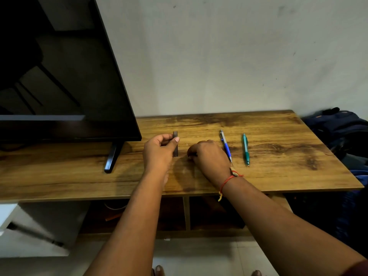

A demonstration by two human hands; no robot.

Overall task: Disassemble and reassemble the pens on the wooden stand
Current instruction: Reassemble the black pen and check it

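My left hand (159, 151) pinches a dark pen barrel (175, 145) between thumb and fingers, holding it upright just above the wooden stand (278, 176). My right hand (207, 156) rests knuckles-up on the stand just right of it, fingers curled down; what they hold is hidden. A blue and silver pen (226, 146) lies on the wood just right of my right hand. A green pen (245, 149) lies parallel to it, further right. Both point tips toward me.
A large black TV (59, 76) stands on the left of the stand, its foot (112, 158) close to my left hand. A white wall is behind. Dark bags (342, 132) lie off the right edge. Open shelves sit below the top.
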